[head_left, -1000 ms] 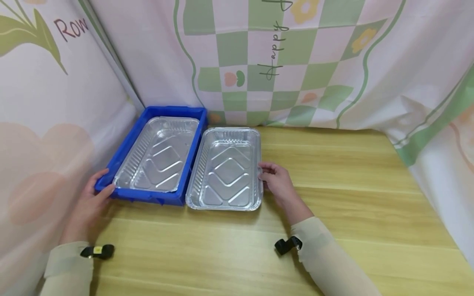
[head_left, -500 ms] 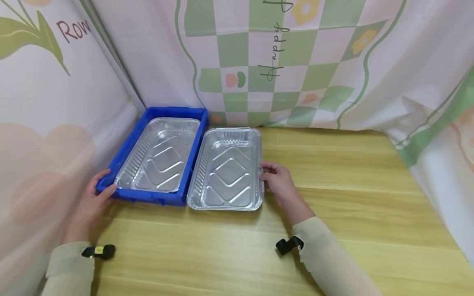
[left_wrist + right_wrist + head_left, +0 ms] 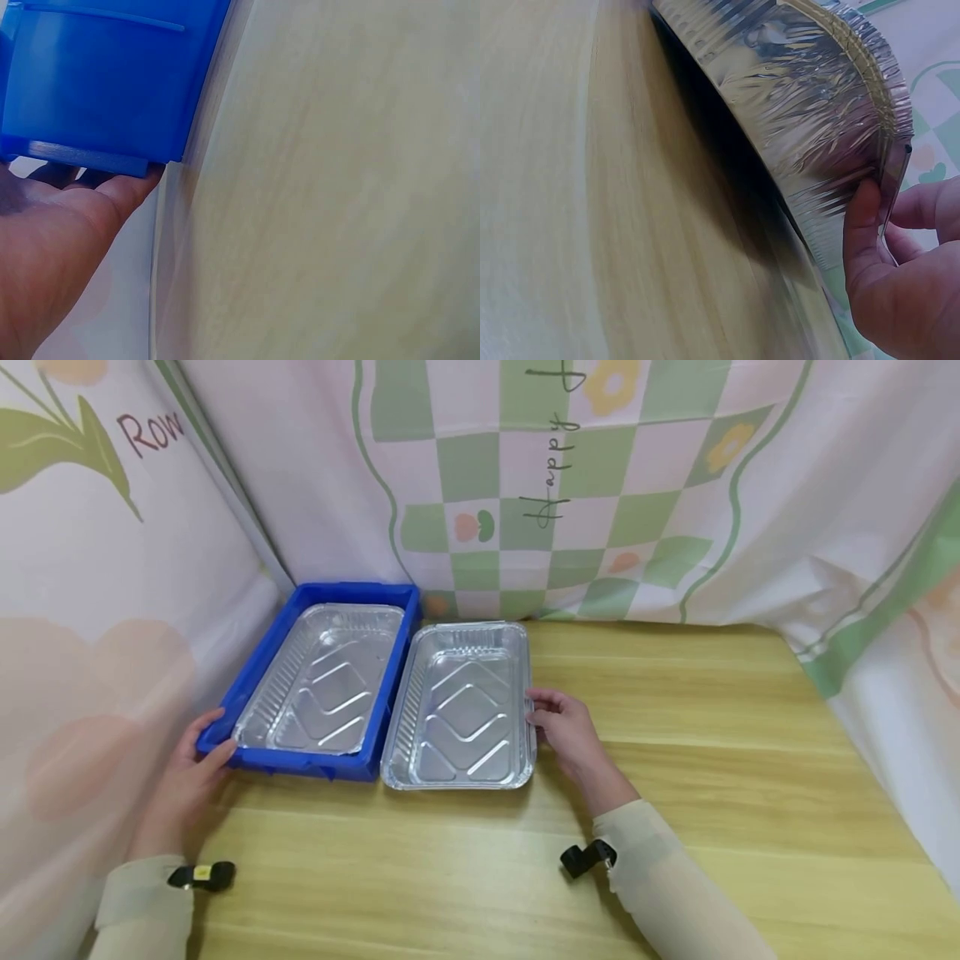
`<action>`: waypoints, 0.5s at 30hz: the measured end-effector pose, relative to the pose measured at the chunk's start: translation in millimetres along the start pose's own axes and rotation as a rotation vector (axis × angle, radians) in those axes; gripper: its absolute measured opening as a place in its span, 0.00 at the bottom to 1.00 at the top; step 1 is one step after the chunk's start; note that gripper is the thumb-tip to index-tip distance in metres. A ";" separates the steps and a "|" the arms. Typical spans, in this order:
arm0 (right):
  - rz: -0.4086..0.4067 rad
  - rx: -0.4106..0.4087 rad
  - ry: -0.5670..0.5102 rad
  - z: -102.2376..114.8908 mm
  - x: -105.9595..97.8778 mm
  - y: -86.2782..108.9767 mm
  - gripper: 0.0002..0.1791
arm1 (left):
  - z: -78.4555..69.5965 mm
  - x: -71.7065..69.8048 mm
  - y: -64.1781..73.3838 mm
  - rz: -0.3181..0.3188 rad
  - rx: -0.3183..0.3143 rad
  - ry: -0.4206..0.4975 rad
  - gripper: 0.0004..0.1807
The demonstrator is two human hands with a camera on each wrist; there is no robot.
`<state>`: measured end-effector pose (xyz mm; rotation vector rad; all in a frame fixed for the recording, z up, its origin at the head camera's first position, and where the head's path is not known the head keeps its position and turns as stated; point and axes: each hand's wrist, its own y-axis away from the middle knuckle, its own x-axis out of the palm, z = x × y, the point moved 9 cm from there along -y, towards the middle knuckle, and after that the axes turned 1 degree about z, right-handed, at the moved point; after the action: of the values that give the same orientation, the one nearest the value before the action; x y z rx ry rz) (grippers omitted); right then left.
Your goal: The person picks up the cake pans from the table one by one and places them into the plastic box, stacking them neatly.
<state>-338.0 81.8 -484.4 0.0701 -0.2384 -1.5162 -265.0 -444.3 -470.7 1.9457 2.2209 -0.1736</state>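
In the head view my left hand grips the near left corner of a blue plastic bin, thumb on the near side and fingers around the left side. The left wrist view shows these fingers against the bin's wall. Inside the bin lies a rectangular foil tray. A second foil tray sits just right of the bin, its left edge close alongside. My right hand pinches this tray's right rim; in the right wrist view, a dark shadow shows under the tray's lower edge.
Both trays are on a wooden table. A checkered, printed cloth hangs along the back edge, and another printed cloth rises close by the bin's left side. Small black cameras are strapped to both wrists.
The head view has shifted slightly. Both hands keep the same hold, and the bin and trays stay side by side.
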 end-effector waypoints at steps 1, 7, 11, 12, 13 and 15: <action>-0.001 0.000 -0.001 0.2 -0.4 0.2 0.23 | 0.2 -0.2 0.5 0.001 -0.004 -0.015 0.32; -0.009 -0.002 0.009 2.4 -3.9 1.2 0.24 | 0.5 0.1 2.1 -0.003 -0.007 -0.022 0.32; -0.006 -0.002 0.002 4.2 -5.8 2.5 0.24 | 0.6 1.7 1.8 0.005 0.000 0.028 0.32; -0.005 -0.001 0.000 4.6 -6.0 2.8 0.24 | 0.8 2.1 2.0 0.005 -0.001 0.051 0.32; -0.003 -0.002 -0.002 5.1 -6.1 3.0 0.24 | 1.0 2.3 2.2 0.006 -0.002 0.067 0.32; -0.003 0.000 -0.009 5.2 -6.7 3.3 0.24 | 1.4 2.3 2.7 0.006 -0.009 0.081 0.32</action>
<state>-336.0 89.1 -479.4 0.0642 -0.2456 -1.5200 -262.6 -442.0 -472.5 1.9887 2.2617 -0.0854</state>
